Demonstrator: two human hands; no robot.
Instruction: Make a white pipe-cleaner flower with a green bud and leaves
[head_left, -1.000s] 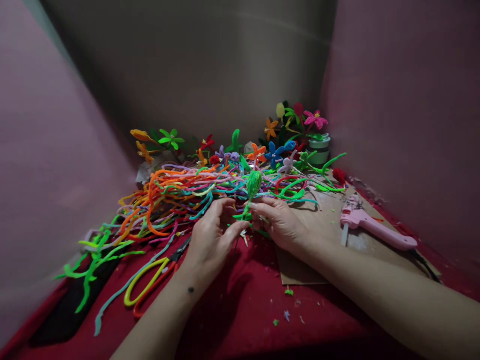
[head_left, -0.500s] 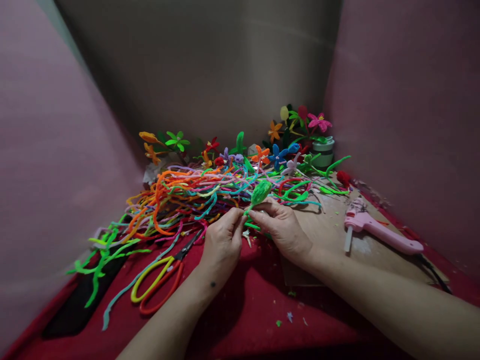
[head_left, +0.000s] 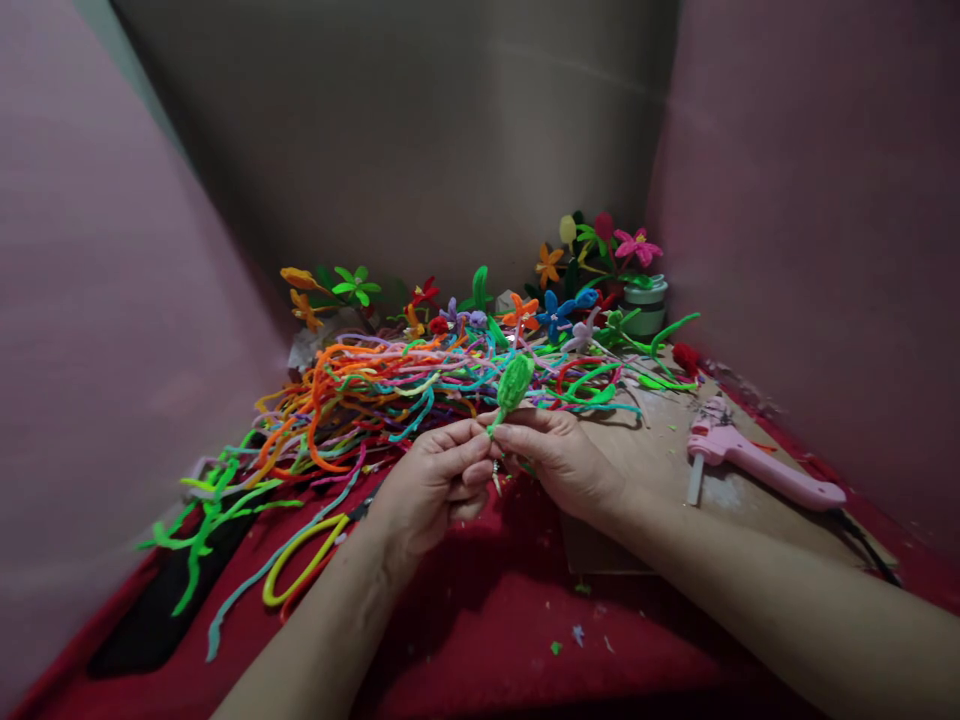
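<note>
A green pipe-cleaner flower bud point(head_left: 515, 383) stands tilted up between my two hands, its stem running down to my fingertips. My left hand point(head_left: 435, 478) pinches the lower stem between thumb and forefinger, the other fingers curled in. From the other side, my right hand point(head_left: 564, 462) holds the stem just below the bud with thumb and fingers. The stem's lower end is largely hidden by the fingers. Behind the bud spreads a heap of many-coloured pipe cleaners point(head_left: 375, 375).
Scissors with yellow and red handles point(head_left: 300, 560) lie left, partly behind my left forearm. A pink glue gun point(head_left: 765, 465) rests on a brown board point(head_left: 622, 540) at right. Finished pipe-cleaner flowers point(head_left: 555, 315) line the back. Green pipe cleaners point(head_left: 199, 535) lie over a black flat object point(head_left: 142, 630).
My left hand has turned and shifted slightly, its fingers now showing more and its forearm covering more of the scissors. The green bud has moved a little left and stands more upright.
</note>
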